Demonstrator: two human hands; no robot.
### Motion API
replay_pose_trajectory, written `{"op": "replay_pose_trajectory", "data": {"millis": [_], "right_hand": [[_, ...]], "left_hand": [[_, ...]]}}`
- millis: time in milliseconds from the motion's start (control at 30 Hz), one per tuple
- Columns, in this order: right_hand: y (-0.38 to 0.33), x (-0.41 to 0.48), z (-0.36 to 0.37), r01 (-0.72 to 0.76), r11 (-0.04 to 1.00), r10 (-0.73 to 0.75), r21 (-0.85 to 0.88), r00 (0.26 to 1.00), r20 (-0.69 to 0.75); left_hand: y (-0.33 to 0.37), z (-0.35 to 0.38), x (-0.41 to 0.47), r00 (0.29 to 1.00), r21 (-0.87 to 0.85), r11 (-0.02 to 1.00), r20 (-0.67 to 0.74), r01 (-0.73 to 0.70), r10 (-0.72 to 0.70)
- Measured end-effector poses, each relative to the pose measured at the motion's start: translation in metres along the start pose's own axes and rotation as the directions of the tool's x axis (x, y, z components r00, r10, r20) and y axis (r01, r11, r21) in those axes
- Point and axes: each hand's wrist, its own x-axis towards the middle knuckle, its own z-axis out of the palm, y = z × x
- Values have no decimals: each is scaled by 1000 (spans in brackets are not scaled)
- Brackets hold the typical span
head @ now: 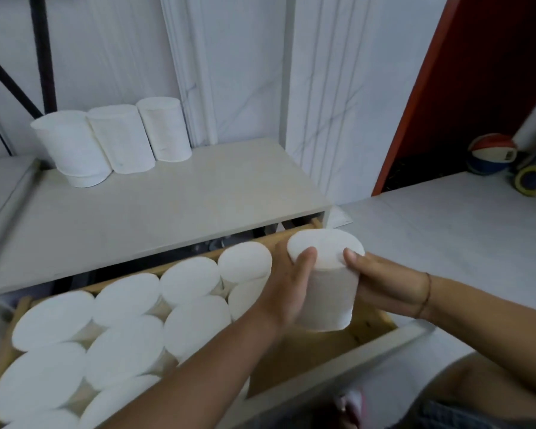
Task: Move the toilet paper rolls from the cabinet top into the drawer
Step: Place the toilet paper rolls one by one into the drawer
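One toilet paper roll (325, 280) is held upright between the left hand (287, 286) and the right hand (384, 284), fingers of both clasped against its sides, above the bare right end of the open drawer (381, 328). Upright rolls (130, 308) are packed across the rest of the drawer. Three further rolls (118, 137) are left standing at the back of the cabinet top (174, 209).

Both arms are bare, with no sleeves. The right wrist has a thin dark band (426, 295) around it.
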Motion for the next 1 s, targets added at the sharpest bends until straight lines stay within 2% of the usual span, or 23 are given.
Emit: {"op": "replay_pose_trajectory", "data": {"millis": [200, 300, 433, 533, 667, 767, 867, 933, 1000], "right_hand": [[18, -17, -1, -59, 997, 64, -49, 993, 102], [20, -19, -1, -83, 990, 99, -116, 985, 143], [16, -16, 2, -129, 965, 178, -228, 961, 213], [12, -14, 1, -174, 941, 254, -289, 930, 265], [11, -13, -3, -218, 917, 321, -333, 900, 296], [12, -9, -5, -274, 911, 354, -308, 903, 245], [17, -4, -6, -375, 890, 430, -257, 880, 202], [20, -2, -7, -420, 870, 473, -258, 859, 197], [22, 1, -9, -447, 843, 512, -299, 838, 191]], "left_hand": [[-19, 2, -28, 997, 200, 980, 82, -11, -6], [-27, 2, -39, 997, 309, 951, 73, -1, -23], [-31, -6, -50, 992, 542, 841, 104, 8, -76], [-33, -8, -57, 989, 649, 760, 95, 28, -117], [-40, -4, -58, 964, 681, 729, 143, 69, -225], [-45, 3, -55, 946, 684, 728, 204, 47, -253], [-49, -4, -51, 949, 692, 722, 235, -12, -210], [-49, -19, -49, 945, 676, 728, 300, -114, -131], [-50, -40, -43, 929, 703, 681, 360, -207, -88]]}}
